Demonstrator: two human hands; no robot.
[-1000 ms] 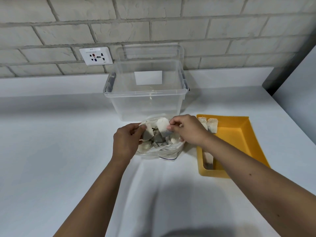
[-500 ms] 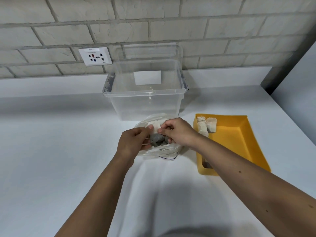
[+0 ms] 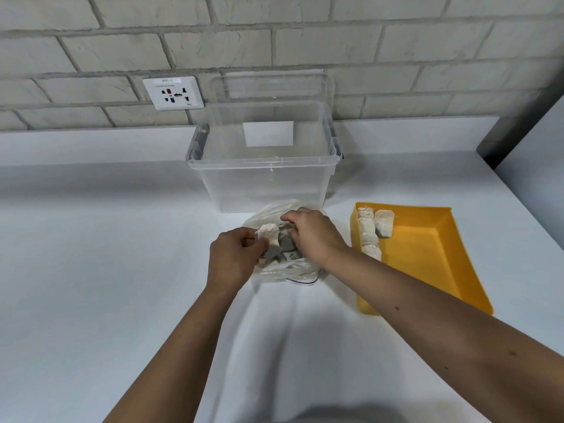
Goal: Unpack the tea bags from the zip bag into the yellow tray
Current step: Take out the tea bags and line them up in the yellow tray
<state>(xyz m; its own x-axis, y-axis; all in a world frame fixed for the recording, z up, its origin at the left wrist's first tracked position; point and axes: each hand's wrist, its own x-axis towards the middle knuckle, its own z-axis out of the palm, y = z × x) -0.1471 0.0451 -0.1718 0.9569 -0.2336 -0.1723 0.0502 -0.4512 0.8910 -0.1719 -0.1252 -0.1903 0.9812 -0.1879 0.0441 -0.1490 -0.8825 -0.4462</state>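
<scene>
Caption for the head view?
Left hand pinches a white tea bag in the clear plastic zip bag; right hand digs beside it; tea bags line the yellow plastic tray.

The only writing is on the white wall socket plate (image 3: 173,93), far left on the brick wall: a strip along its top bears a short code, perhaps "9PP-1", blurred; the finer print beneath is unreadable. The clear box (image 3: 262,184) carries a plain white label (image 3: 268,133).
</scene>
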